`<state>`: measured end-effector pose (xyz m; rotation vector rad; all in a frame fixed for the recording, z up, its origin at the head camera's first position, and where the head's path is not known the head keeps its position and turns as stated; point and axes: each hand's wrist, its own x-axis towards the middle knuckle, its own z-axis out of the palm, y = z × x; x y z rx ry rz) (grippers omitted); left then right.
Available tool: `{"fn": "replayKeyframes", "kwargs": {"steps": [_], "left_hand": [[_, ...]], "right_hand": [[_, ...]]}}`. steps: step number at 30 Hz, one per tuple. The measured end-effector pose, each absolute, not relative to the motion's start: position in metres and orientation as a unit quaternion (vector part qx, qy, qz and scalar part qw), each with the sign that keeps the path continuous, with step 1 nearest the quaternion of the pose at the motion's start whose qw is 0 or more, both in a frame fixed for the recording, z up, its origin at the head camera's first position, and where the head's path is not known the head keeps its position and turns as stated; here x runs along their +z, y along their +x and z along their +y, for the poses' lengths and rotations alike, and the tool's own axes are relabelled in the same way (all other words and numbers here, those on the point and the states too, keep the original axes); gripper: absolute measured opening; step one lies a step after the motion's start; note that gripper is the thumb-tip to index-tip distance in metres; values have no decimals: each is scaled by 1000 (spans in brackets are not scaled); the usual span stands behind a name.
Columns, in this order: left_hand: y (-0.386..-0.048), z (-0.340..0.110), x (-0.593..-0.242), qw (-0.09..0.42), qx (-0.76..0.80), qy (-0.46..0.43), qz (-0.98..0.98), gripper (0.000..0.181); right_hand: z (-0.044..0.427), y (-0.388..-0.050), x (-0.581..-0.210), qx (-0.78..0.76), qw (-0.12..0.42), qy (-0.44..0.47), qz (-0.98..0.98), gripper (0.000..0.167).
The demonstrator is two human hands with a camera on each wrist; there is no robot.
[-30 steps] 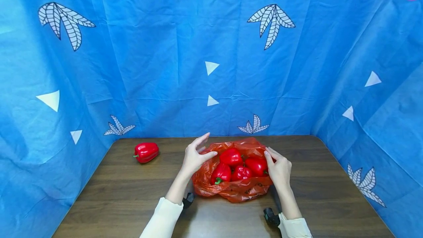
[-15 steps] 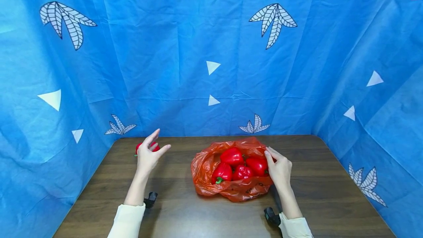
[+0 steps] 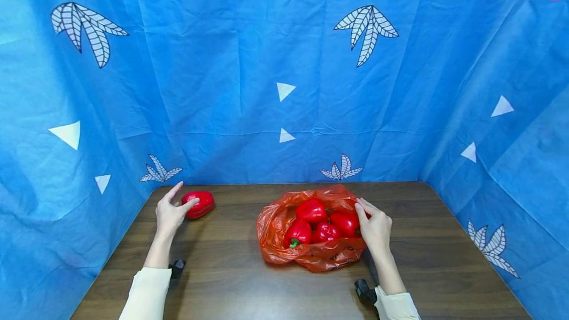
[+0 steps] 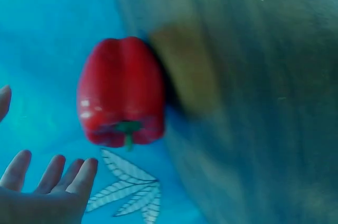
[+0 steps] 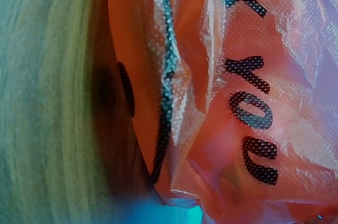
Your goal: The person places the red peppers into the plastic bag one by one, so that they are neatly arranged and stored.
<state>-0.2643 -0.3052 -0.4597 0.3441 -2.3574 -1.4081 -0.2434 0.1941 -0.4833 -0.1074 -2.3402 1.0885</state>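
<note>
A lone red bell pepper point(image 3: 202, 204) lies on its side at the back left of the table. My left hand point(image 3: 170, 215) is just left of it, fingers spread; the thumb overlaps the pepper in the head view. In the left wrist view a gap shows between the fingers point(image 4: 84, 179) and the pepper point(image 4: 122, 86), whose green stem points toward the hand. My right hand point(image 3: 377, 228) pinches the right rim of an orange-red plastic bag point(image 3: 270, 236). Several red bell peppers point(image 3: 311, 211) lie inside the open bag. Black letters mark the bag's side point(image 5: 222, 129) in the right wrist view.
The wooden table point(image 3: 231, 280) ends at the back against a blue patterned cloth point(image 3: 249, 88), which also hangs along both sides. Bare wood lies between the bag and the lone pepper.
My left hand has moved left, away from the bag's left side to beside the lone pepper. The right hand and bag have stayed in place.
</note>
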Motion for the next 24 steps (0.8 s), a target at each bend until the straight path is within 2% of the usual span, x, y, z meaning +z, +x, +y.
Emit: {"fn": "replayKeyframes", "kwargs": {"steps": [4,12,24], "left_hand": [[-268,-312,-472,145,-491,142,-847,76],[-273,-321,-491,106,-487,170,-850,82],[-273,-323,-497,94,-477,179,-855,81]], "right_hand": [[193,-244,-485,405,279,-37,-870,29],[192,-245,-487,405,277,-37,-871,29],[192,-243,-487,405,269,-41,-873,29]]}}
